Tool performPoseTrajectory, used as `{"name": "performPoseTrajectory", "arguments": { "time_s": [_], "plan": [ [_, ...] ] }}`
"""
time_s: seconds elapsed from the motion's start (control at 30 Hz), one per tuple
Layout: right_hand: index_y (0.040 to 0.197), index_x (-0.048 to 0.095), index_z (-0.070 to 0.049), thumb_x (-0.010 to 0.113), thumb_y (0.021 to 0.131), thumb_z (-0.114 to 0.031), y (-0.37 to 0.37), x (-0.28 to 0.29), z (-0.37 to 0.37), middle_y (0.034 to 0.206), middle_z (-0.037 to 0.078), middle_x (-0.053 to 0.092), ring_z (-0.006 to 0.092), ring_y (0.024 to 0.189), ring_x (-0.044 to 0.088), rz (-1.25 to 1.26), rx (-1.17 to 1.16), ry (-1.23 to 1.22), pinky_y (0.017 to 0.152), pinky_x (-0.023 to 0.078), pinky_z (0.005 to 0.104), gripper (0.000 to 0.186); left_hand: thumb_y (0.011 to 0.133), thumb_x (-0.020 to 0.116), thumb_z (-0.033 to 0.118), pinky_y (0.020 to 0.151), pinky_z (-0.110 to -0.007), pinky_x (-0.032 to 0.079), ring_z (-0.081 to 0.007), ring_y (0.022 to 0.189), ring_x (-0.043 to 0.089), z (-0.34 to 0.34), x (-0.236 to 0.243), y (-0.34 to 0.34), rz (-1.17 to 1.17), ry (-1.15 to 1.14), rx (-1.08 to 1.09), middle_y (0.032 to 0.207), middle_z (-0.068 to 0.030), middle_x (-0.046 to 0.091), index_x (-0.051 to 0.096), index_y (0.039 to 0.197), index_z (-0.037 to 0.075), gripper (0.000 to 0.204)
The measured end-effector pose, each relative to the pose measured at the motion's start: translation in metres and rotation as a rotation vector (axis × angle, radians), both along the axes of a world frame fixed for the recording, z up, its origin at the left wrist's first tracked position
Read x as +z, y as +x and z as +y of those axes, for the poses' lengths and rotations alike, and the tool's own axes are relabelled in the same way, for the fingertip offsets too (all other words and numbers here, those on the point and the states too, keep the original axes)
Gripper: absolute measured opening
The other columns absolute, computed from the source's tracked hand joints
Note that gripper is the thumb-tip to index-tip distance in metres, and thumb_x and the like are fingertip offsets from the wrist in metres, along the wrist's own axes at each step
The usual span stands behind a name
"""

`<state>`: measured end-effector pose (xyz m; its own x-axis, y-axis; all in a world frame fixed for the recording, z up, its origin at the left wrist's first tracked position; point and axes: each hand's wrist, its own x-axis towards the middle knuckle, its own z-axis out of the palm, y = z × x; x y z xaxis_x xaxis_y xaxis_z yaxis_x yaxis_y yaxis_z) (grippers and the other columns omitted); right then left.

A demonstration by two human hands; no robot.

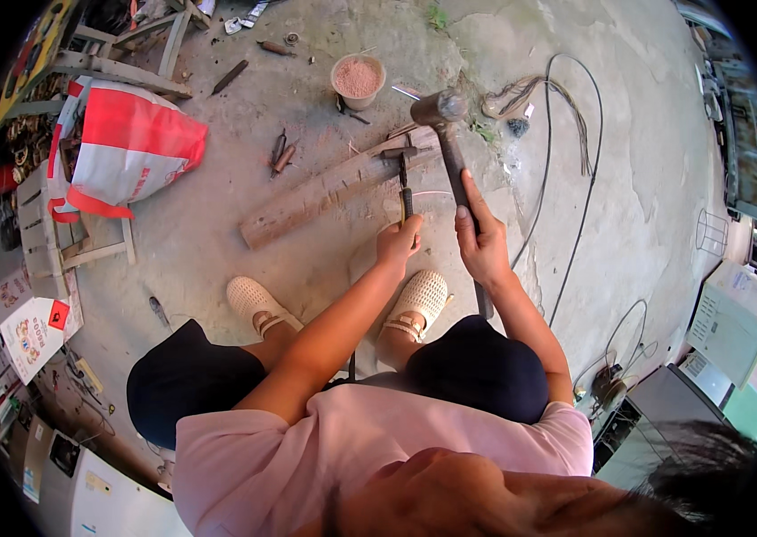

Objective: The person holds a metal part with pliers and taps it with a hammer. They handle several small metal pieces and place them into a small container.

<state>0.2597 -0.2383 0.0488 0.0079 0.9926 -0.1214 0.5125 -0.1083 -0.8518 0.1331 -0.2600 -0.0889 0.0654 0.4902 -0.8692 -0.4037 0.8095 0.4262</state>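
My right hand [483,246] is wrapped round the handle of a heavy metal hammer [456,161], with the index finger stretched along it. The hammer head points away from me, near the right end of a wooden log [325,190]. My left hand [399,243] is closed on a slim black-handled tool [407,199]. At that tool's far end a short dark cylinder [399,152] lies crosswise over the log; whether it is part of the tool or gripped by it, I cannot tell. Small brown cylinders [284,158] lie on the floor left of the log.
Beyond the log stands a cup of pinkish grains [358,79]. A red and white bag [132,143] leans by a wooden stool [96,253] on the left. Black cable [595,170] loops across the concrete floor at right. My light clogs [420,298] are close to the log.
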Motion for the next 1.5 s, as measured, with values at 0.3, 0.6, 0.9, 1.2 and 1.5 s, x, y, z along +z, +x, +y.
{"name": "performPoseTrajectory", "arguments": {
  "time_s": [0.3,0.6,0.9,1.2,1.5],
  "plan": [
    [0.141,0.043,-0.014,0.050,0.095,-0.010,-0.002,-0.040,-0.014,0.117,0.019,0.063,0.0248,0.092,0.066,-0.070,0.058,-0.183,0.078,0.049,0.0290,0.047,0.081,0.067,0.035,0.076,-0.030,0.052,-0.0084,0.067,0.053,0.001,0.003,-0.001,0.021,-0.034,-0.103,0.066,0.0036,0.052,0.057,0.071,0.014,0.025],
    [0.141,0.040,-0.009,0.055,0.094,-0.019,0.081,-0.080,0.003,0.084,0.022,0.063,0.0344,0.070,0.061,-0.433,-0.255,0.091,0.064,0.050,0.0405,0.051,0.081,0.068,0.035,0.073,-0.031,0.053,-0.0093,0.069,0.055,0.006,0.011,-0.003,-0.031,-0.042,-0.091,0.073,0.0015,0.055,0.058,0.074,0.012,0.026],
    [0.130,0.050,-0.005,0.057,0.091,-0.024,0.140,-0.129,0.001,0.110,0.026,0.062,0.0426,0.099,0.059,-0.698,-0.304,-0.061,0.084,0.048,0.0456,0.044,0.082,0.070,0.032,0.075,-0.031,0.054,-0.0112,0.073,0.057,0.004,0.007,-0.005,-0.037,-0.034,-0.109,0.081,0.0001,0.059,0.060,0.082,0.011,0.024],
    [0.111,0.059,0.005,0.061,0.089,-0.040,-0.007,-0.110,0.029,0.103,0.014,0.066,0.0197,0.095,0.061,0.344,0.175,-0.862,0.086,0.047,0.0345,0.050,0.075,0.077,0.016,0.057,-0.025,0.050,-0.0146,0.064,0.058,0.000,-0.004,0.005,0.138,-0.013,-0.028,0.085,-0.0107,0.058,0.037,0.112,-0.005,0.058],
    [0.102,0.059,0.001,0.053,0.093,-0.037,-0.012,-0.149,0.010,0.085,0.009,0.064,0.0173,0.077,0.060,0.274,0.079,-0.811,0.067,0.049,0.0314,0.039,0.072,0.082,0.024,0.076,-0.027,0.052,-0.0213,0.093,0.063,0.006,-0.029,-0.034,-0.002,0.289,-0.676,0.107,-0.0184,0.060,0.033,0.131,-0.006,0.082]
  ]
}}
